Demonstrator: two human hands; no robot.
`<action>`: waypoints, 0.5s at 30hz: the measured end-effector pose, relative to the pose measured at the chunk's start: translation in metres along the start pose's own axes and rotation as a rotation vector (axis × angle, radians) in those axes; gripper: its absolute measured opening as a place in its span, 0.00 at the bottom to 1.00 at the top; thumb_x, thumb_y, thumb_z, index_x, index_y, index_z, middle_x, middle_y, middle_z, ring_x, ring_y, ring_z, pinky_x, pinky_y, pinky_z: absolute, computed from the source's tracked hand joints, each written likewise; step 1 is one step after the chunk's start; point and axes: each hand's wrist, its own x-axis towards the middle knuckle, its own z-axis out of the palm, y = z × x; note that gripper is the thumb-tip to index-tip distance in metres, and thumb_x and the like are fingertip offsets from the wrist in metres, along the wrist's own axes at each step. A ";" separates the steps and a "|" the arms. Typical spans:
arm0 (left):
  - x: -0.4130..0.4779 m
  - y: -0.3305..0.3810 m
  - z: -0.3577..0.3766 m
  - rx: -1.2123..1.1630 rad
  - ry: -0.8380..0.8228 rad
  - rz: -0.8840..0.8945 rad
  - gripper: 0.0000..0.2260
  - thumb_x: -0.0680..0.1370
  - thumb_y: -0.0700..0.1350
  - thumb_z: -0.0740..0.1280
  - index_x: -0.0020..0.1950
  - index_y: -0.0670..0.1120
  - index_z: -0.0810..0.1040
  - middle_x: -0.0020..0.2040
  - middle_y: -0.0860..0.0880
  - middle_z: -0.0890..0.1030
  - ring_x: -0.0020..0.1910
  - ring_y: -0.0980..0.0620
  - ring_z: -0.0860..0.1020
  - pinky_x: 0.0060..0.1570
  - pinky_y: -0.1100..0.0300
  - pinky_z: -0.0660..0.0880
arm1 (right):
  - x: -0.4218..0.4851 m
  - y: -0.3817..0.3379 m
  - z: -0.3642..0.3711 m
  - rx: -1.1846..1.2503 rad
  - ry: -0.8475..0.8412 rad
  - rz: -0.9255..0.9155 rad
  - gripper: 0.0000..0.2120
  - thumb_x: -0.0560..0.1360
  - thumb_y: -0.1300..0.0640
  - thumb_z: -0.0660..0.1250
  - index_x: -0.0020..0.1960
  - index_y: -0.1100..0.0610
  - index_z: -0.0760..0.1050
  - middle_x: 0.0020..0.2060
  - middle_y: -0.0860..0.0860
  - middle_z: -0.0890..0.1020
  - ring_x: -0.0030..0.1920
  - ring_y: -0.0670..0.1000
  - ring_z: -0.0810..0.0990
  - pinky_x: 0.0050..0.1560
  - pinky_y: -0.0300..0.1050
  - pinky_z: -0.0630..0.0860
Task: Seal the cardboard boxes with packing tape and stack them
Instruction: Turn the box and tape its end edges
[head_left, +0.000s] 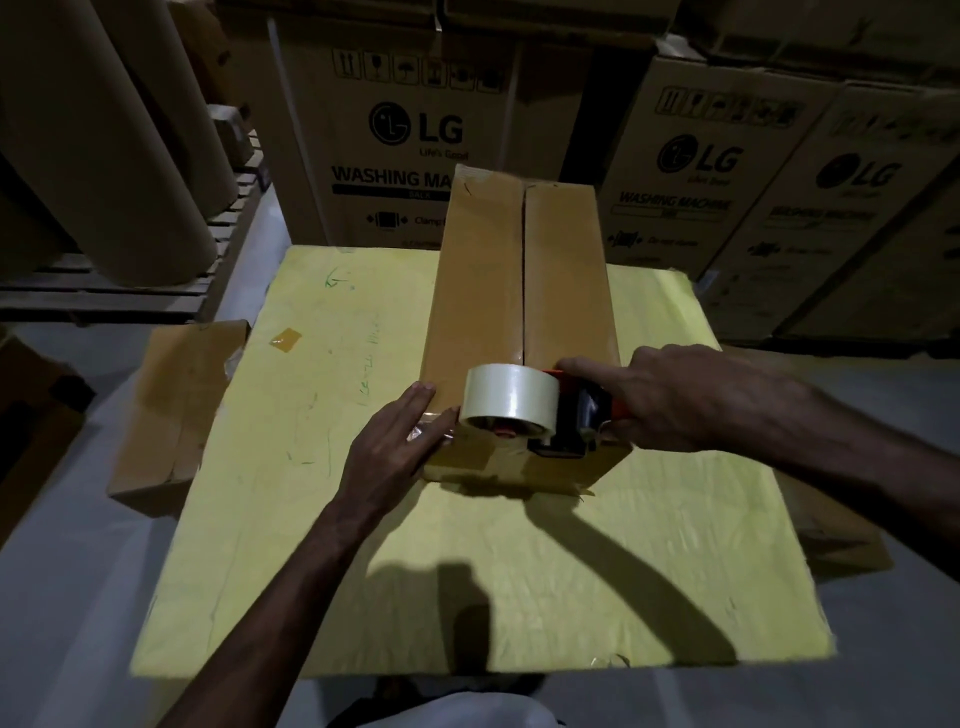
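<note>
Right hand (675, 400): closed round the orange handle of the dispenser (576, 415), index finger laid straight along its top toward the tape roll (506, 397).

Dispenser: sits on the near end of the box (483, 291), at the edge closest to the person. The handle points right and the pale tape roll is to the left of it, over the box's centre seam.

Left hand (395, 447): flat, fingers straight and together, pressed against the near left corner of the box. The fingertips reach the top edge and the thumb lies just beside the tape roll.

Box: brown, long and narrow, flaps closed. Its long axis runs straight away from the person, with the near end under the hands and the far end pointing at the cartons (415, 130). The seam between the two top flaps follows the same line, down the middle.

Table (322, 467): yellow top with green scribbles; the box lies on it, right of centre. A small scrap of tape (284, 340) is stuck to it, well left of the box.

Flat cardboard (176, 405): pokes out from under the table's left edge.

Cartons: large, printed "LG" and "WASHING MACHINE", stacked in a row behind the table.

Paper rolls (104, 130): big brown rolls at the far left, lying on a pallet (104, 296).
</note>
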 end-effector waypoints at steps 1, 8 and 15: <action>0.003 0.000 -0.001 0.004 -0.002 0.010 0.14 0.85 0.47 0.66 0.68 0.45 0.82 0.71 0.35 0.77 0.69 0.36 0.77 0.59 0.45 0.78 | -0.002 0.002 0.001 0.012 -0.001 0.006 0.34 0.81 0.37 0.60 0.79 0.34 0.43 0.48 0.53 0.73 0.42 0.54 0.77 0.37 0.46 0.72; 0.008 -0.006 0.011 0.025 -0.017 0.062 0.18 0.82 0.44 0.72 0.72 0.45 0.79 0.71 0.36 0.76 0.71 0.36 0.75 0.71 0.42 0.71 | -0.007 0.014 0.012 -0.005 -0.017 0.049 0.35 0.82 0.38 0.60 0.79 0.35 0.40 0.43 0.49 0.67 0.36 0.48 0.71 0.30 0.41 0.64; 0.006 -0.021 0.012 0.077 -0.035 0.069 0.22 0.79 0.47 0.76 0.72 0.47 0.79 0.72 0.38 0.77 0.69 0.35 0.77 0.75 0.33 0.62 | -0.031 0.038 0.027 -0.057 -0.058 0.122 0.39 0.82 0.39 0.61 0.79 0.35 0.35 0.36 0.45 0.65 0.33 0.44 0.70 0.30 0.39 0.68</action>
